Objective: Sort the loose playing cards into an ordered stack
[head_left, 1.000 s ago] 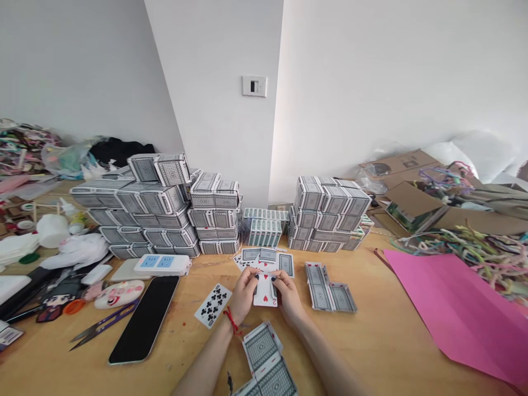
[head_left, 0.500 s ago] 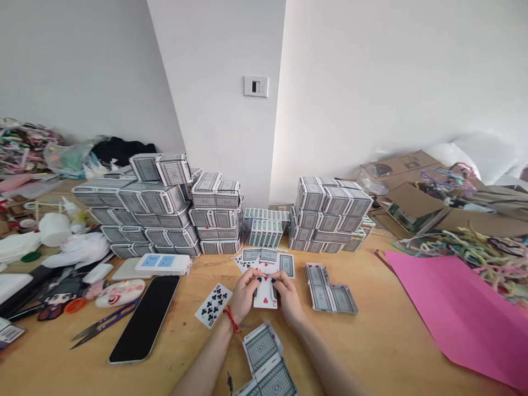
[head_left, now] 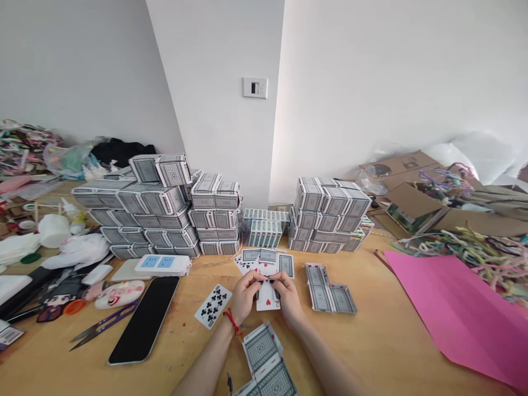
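Between my hands is a two of hearts playing card (head_left: 268, 302), face up with its top edge pinched. My left hand (head_left: 246, 291), with a red string at the wrist, grips the card's left side between thumb and fingers. Pinching its right side is my right hand (head_left: 286, 291). The fingers cover the upper part of the card. Just beyond lie loose playing cards (head_left: 286, 265), some face down. A ten of clubs (head_left: 213, 306) lies left of my left hand. Folded-card pieces rest near my forearms (head_left: 264, 349) and to the right (head_left: 330, 291).
Stacked card-built blocks stand at the left (head_left: 152, 201), centre (head_left: 216, 217) and right (head_left: 325, 212). Small card boxes (head_left: 265, 233) sit between them. A phone (head_left: 144, 319), scissors (head_left: 103, 324) and a power strip (head_left: 163, 264) lie left. Pink paper (head_left: 457, 313) and a cardboard box (head_left: 416, 209) are right.
The two of hearts has shifted slightly right and tilted a little in my hands. My fingertips have come closer together over its top. The other things lie as before.
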### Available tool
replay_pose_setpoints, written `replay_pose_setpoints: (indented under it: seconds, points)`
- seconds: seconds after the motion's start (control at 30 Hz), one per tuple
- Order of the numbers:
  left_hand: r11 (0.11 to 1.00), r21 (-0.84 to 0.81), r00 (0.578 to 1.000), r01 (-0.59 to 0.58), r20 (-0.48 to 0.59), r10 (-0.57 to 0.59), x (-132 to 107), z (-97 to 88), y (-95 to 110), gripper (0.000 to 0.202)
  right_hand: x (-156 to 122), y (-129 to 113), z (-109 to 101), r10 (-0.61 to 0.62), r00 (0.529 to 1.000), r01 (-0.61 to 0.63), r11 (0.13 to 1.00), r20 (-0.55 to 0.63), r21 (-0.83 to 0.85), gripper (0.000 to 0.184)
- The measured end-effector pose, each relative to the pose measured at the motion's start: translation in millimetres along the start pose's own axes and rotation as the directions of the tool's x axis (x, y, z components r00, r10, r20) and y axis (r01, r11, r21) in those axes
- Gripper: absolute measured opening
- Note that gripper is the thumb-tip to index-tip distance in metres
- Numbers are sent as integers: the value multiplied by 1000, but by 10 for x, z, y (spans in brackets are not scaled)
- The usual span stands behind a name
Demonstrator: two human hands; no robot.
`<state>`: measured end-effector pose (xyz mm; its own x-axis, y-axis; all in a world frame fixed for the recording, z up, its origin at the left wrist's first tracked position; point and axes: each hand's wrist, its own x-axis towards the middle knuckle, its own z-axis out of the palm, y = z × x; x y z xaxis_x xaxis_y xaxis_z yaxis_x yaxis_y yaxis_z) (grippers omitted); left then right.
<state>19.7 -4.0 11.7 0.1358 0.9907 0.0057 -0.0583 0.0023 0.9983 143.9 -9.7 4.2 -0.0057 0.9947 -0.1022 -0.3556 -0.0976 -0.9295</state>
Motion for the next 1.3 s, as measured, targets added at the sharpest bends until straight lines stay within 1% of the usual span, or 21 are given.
replay_pose_setpoints:
  seconds: [0.13, 0.43, 0.63, 0.73, 0.87, 0.97, 1.07, 1.2, 1.3]
  points:
    - [1000, 21, 999, -1, -36, 2, 14, -20, 13, 7, -6, -30, 17, 31, 997, -31, 999, 65, 7, 13]
    - [1000, -1, 999, 7, -47, -7, 37, -3, 3, 2, 14, -2, -16, 3, 998, -4, 1000, 56, 16, 7]
    - [1000, 7, 997, 15, -70, -15, 45, 10, 4, 4, 15, -1, -18, 3, 997, -4, 1000, 83, 10, 6]
    - [999, 36, 998, -8, -62, 10, 25, 14, 1, 5, -3, -32, 0, 18, 995, -21, 999, 95, 30, 7]
    - [996, 71, 997, -55, -42, 58, 14, 9, 15, 13, -21, -51, 7, 11, 993, -15, 999, 116, 34, 8]
    - [999, 40, 1000, -12, -24, 13, 41, 0, 13, 10, -17, -44, 1, 2, 994, -2, 1000, 109, -3, 9]
    - [999, 5, 998, 47, -40, -47, 72, 1, -16, 10, -5, -25, -1, 8, 996, -4, 999, 89, -48, 7]
    - [999, -28, 997, 43, -57, -45, 63, 15, -35, 10, 12, 14, 6, -17, 999, 18, 999, 28, -34, 7]
    - [996, -75, 999, 39, 1, -39, 31, 8, 7, 13, 20, 34, 6, -11, 1000, 11, 1000, -13, 20, 9]
